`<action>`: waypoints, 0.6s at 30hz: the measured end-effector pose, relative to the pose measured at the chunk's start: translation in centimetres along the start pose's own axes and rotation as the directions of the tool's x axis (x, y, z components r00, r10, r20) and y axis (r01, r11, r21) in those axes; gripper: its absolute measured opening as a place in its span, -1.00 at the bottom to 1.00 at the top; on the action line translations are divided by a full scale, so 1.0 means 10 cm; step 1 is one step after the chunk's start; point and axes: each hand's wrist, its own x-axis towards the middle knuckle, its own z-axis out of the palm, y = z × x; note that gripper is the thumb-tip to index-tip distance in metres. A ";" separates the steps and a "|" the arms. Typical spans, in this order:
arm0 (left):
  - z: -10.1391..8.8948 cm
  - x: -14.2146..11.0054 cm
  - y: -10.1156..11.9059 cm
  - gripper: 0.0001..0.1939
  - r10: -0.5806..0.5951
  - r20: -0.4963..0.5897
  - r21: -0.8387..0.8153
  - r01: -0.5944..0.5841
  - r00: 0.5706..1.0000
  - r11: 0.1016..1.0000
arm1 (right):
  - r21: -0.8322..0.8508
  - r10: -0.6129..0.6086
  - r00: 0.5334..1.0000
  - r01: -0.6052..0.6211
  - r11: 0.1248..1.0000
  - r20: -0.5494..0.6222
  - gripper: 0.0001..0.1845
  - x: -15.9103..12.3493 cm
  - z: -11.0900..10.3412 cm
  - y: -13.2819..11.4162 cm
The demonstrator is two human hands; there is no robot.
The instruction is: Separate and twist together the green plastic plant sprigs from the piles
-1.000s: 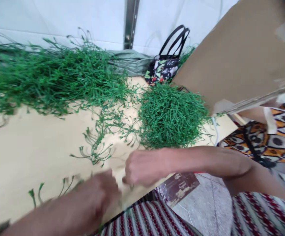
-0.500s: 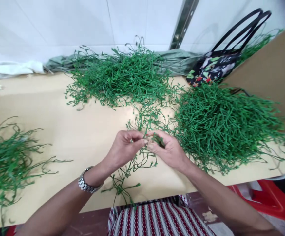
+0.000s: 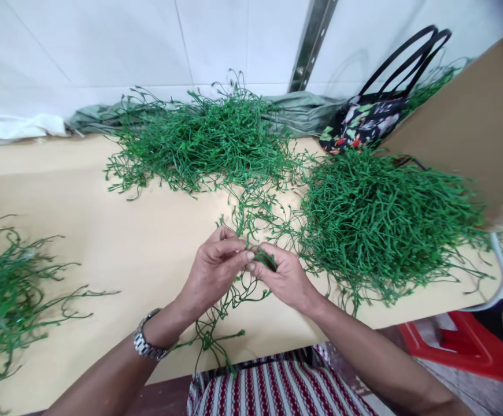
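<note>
And now I have both hands together: a second ago they were blurred and apart near the table's [image 3: 91, 231] front edge; here they meet beyond it, over the loose strands [image 3: 210, 335]. The green bunch [image 3: 266, 258] sits between them, just left of the right-hand pile [image 3: 385, 219]. My right hand [image 3: 288, 277] curls around it, fingers nearly closed; my left hand [image 3: 217, 263] pinches its end, thumb against fingertips. Forearms slant inward from both lower corners, the watch [image 3: 147, 341] on my left wrist.
</note>
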 end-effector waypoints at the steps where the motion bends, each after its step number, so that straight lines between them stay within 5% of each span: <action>1: 0.00 0.01 -0.01 -0.95 -0.004 0.011 -0.007 0.004 1.000 1.000 | 0.049 0.022 1.000 -0.022 0.999 0.001 -0.84 0.00 0.00 0.00; 8: 0.05 0.03 -0.01 -0.95 -0.020 0.023 0.023 0.019 1.000 1.000 | 0.188 0.073 0.995 -0.059 0.980 -0.064 -0.86 0.00 -0.04 0.08; 11: 0.06 0.02 0.01 -0.87 0.032 0.056 0.216 -0.043 0.998 0.976 | -0.014 -0.057 0.993 0.056 0.998 -0.100 -0.94 0.00 -0.06 0.05; 14: 0.06 0.02 0.03 -0.84 0.065 0.115 0.444 -0.109 0.991 0.889 | -0.300 -0.289 0.954 0.252 0.920 -0.086 -0.96 0.00 -0.10 0.01; 18: 0.07 0.03 0.00 -0.83 -0.039 0.174 0.493 -0.053 0.984 0.868 | -0.458 -0.407 0.913 0.348 0.818 -0.033 -0.90 -0.02 -0.13 0.01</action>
